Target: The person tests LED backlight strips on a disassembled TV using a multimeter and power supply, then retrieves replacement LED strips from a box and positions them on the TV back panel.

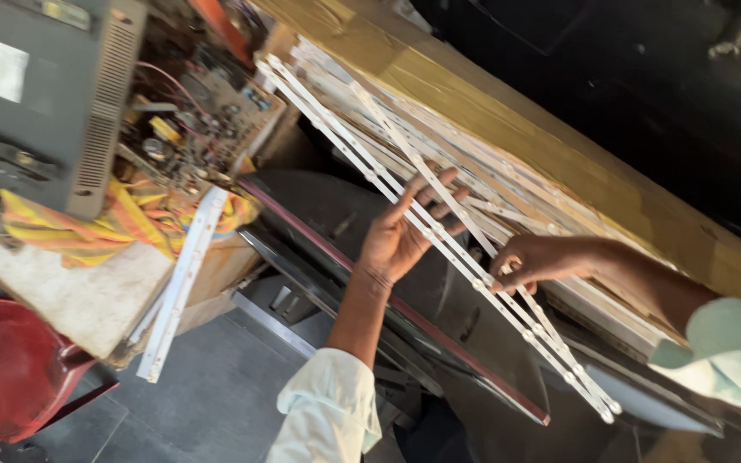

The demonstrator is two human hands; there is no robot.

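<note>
white led strips, long and thin, dotted with small round lenses; a loose bundle of them lies on a wooden plank; how many strips there are is hard to tell, they overlap and blur at the upper end; lower ends stop near the bottom right, over a dark panel with a red edge; long axis runs diagonal, from upper left down to lower right; front two strips lie almost parallel, close together; left hand is open, fingers spread, palm up against the strips from below, fingertips touching them near mid-length; right hand is further down the same strips, fingers curled in a pinch on one strip, exact grip partly hidden by the knuckles; both forearms come in from the bottom and right in pale rolled sleeves, right sleeve cut off by the frame edge; on the left, a grey casing and a bare circuit board sit on an orange and yellow cloth; another white strip leans there, apart from the hands; red object at lower left, cut off.
</note>
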